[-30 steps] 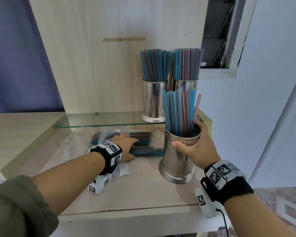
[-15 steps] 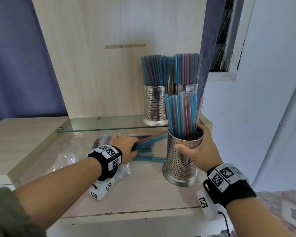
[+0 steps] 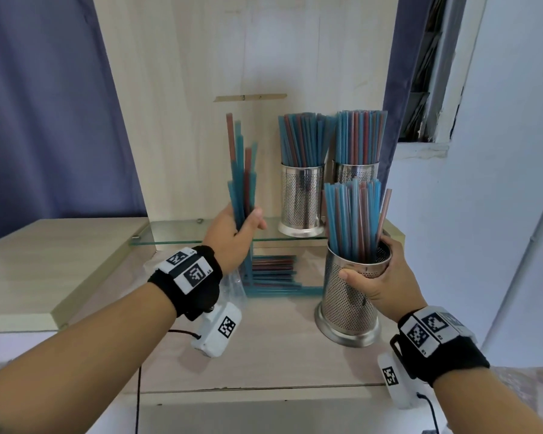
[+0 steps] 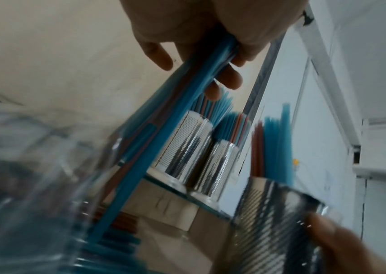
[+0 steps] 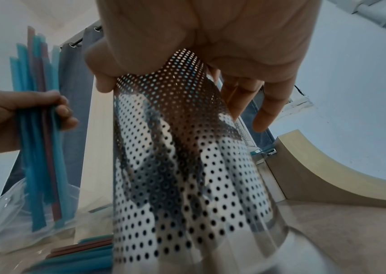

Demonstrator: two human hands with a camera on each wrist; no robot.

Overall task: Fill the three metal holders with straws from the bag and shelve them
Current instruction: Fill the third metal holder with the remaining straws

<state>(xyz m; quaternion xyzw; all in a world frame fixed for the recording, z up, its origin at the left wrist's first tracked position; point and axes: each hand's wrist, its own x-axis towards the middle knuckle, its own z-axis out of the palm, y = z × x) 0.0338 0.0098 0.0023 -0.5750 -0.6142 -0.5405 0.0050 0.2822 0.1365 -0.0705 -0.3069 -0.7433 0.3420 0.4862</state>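
Right hand around half-full holder

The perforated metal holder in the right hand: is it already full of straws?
Not full. The perforated metal holder has open room at its rim beside the blue and red straws, unlike the packed shelf holders.

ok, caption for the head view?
Left hand lifts a straw bundle from the bag; right hand grips the third holder.
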